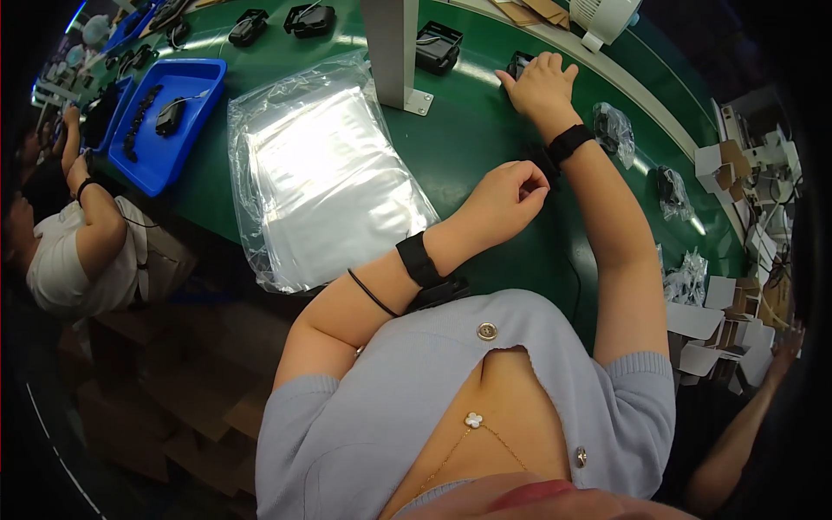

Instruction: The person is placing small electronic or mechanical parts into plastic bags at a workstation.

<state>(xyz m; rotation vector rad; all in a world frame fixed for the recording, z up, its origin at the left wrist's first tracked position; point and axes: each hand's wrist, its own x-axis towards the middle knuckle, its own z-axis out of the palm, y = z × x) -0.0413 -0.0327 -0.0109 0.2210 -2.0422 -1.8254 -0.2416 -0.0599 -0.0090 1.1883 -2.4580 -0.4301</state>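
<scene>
My right hand [544, 94] is stretched out to the far side of the green table, its fingers spread. Between its thumb and index finger shows part of a black plastic device [520, 64]; whether the hand touches it cannot be told. My left hand [501, 206] hovers over the near part of the table with fingers curled in, and nothing shows in it. Left of it lies a flat stack of clear plastic bags [321, 173]. Another black device [438, 47], shaped like an open frame with a pale cable, sits left of my right hand.
A grey metal post [390, 52] rises from the table. Two more black devices [309, 20] lie farther left, beyond a blue tray [208, 82]. Bagged items [614, 134] line the right side, near open white cartons [698, 321]. A co-worker [74, 247] sits at left; another person's arm [745, 425] shows at right.
</scene>
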